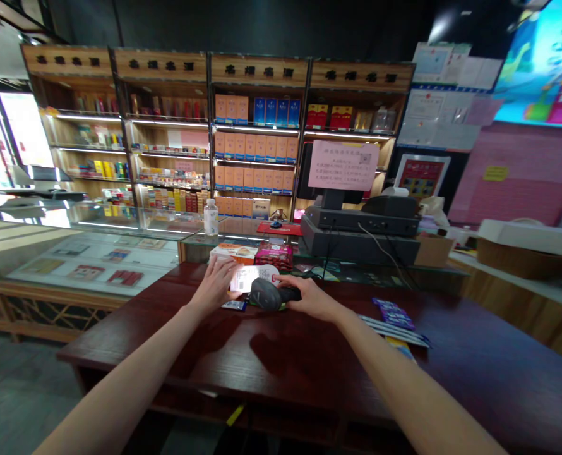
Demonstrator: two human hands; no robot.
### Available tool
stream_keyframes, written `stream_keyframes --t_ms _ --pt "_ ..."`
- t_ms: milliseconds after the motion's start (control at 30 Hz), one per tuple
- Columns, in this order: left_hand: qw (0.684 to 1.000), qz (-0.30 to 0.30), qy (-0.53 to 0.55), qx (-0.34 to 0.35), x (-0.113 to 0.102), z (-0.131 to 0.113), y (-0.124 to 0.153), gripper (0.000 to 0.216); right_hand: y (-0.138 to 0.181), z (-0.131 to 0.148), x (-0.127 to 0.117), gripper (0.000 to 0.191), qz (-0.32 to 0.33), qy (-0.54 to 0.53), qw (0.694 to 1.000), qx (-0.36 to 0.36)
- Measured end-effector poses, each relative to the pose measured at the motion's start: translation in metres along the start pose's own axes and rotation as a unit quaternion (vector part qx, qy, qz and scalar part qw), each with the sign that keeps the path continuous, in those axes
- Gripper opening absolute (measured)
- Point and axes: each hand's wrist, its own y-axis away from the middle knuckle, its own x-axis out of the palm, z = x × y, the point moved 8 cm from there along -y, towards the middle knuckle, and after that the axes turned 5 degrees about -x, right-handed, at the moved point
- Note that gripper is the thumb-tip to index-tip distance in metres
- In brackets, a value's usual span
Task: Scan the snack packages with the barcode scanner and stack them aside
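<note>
Near the far side of the dark wooden table, my right hand [312, 297] is wrapped round the handle of a black barcode scanner [266, 295]. The scanner's head faces away from me, and a bright light falls on a white package [245, 278] with printed text in front of it. My left hand [215, 283] grips the left edge of that package, thumb below and fingers on top. The scanner hides part of the package. Just behind stand an orange-and-white box [233, 252] and a dark pink box [274, 256]. A small blue packet [234, 305] lies under my left hand.
Purple packets [393, 314] and long striped packets [394, 330] lie on the table [205, 354] to the right. Behind it are a glass counter, a white bottle [211, 218] and a cash register [357, 230] with a printed sign. Stocked shelves line the wall.
</note>
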Motion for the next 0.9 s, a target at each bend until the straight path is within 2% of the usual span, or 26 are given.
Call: stream_keyframes --t_ms 167,500,900 --pt "1.0 0.007 0.002 0.002 -0.004 0.0 0.001 0.069 0.012 -0.013 -0.007 0.07 -0.01 0.004 1.0 0.009" --pt "1.0 -0.016 -0.022 0.013 -0.01 0.008 0.009 0.065 0.061 -0.08 -0.022 0.071 -0.024 0.066 0.993 0.09" --pt "0.999 -0.016 -0.025 0.027 -0.005 0.013 0.015 0.067 0.084 -0.112 -0.018 0.077 -0.015 0.067 0.988 0.137"
